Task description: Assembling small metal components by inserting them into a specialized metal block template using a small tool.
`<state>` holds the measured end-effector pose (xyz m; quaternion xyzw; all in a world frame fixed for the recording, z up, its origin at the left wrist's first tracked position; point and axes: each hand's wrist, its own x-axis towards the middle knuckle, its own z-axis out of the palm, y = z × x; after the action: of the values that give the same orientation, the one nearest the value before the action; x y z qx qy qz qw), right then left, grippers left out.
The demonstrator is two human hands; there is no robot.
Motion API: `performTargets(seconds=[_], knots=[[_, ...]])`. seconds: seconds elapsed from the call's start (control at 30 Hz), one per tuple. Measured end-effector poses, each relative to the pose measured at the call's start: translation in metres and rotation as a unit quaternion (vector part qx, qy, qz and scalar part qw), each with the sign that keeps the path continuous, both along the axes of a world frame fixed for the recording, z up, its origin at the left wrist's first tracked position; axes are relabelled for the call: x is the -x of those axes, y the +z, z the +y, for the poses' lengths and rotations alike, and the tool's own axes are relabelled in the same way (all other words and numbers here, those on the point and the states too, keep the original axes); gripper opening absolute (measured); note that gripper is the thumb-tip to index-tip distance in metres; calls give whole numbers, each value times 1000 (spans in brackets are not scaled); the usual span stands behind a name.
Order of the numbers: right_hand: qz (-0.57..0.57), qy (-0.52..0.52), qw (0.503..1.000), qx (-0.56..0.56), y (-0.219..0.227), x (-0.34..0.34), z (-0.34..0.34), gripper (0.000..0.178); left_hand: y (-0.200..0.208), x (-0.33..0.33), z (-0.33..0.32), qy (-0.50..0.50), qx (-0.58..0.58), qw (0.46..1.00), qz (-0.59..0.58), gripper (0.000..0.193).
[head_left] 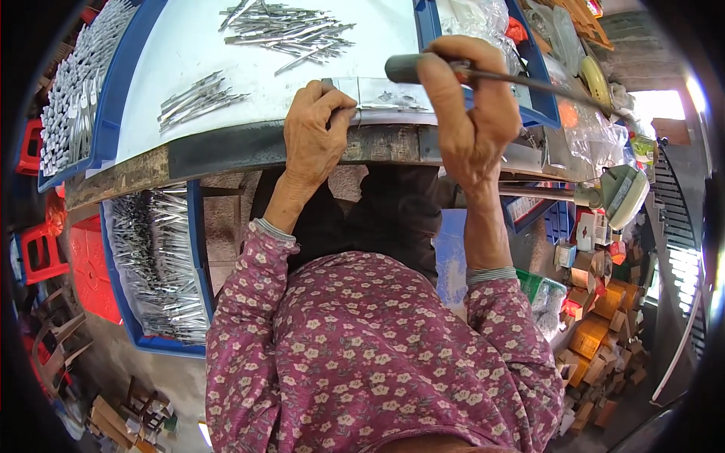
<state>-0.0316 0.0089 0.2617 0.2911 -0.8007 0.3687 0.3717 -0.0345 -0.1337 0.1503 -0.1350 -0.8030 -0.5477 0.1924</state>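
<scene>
Sleeves: we see both forearms in a purple flowered garment (pixel 362 355) rising from the near edge.
Lower bin: we note a blue crate (pixel 198 249) under the bench on the left, filled with grey metal pieces (pixel 162 264).
Left hand: we find the left hand (pixel 316 136) at the near edge of the bench (pixel 226 151), fingers curled and pinching a small metal piece (pixel 341 113) against a flat metal plate (pixel 393 97).
Right hand: we find the right hand (pixel 472 106) clenched around the grey handle (pixel 404 68) of a lever whose rod (pixel 544 83) runs off to the right.
Tray: we record a white tray with a blue rim (pixel 113 98) beyond the hands.
Near pile: a small heap of metal pins (pixel 198 98) lies left of the left hand.
Far pile: a larger heap of pins (pixel 291 32) lies at the far side of the tray.
</scene>
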Motion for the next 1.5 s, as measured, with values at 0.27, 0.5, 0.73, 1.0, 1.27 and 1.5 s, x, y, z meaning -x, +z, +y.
performTargets(seconds=[0.27,0.5,0.73,1.0,1.27,1.5], knots=[[-228,-56,966,-104,-46,8,15,23,0,-2,0,-5,15,1000,7,4],[-63,-38,989,129,-7,-10,14,16,1,0,0,-10,16,1000,12,8],[-275,-116,954,11,-56,-3,37,20,1,0,0,-10,18,1000,13,4],[-280,-159,934,155,-20,-16,84,22,17,3,4,-24,108,991,76,15],[-178,-225,955,-74,-16,17,122,13,16,7,18,-55,155,980,114,13],[-222,-234,918,-231,-41,70,144,21,26,0,5,-41,43,997,45,11]])
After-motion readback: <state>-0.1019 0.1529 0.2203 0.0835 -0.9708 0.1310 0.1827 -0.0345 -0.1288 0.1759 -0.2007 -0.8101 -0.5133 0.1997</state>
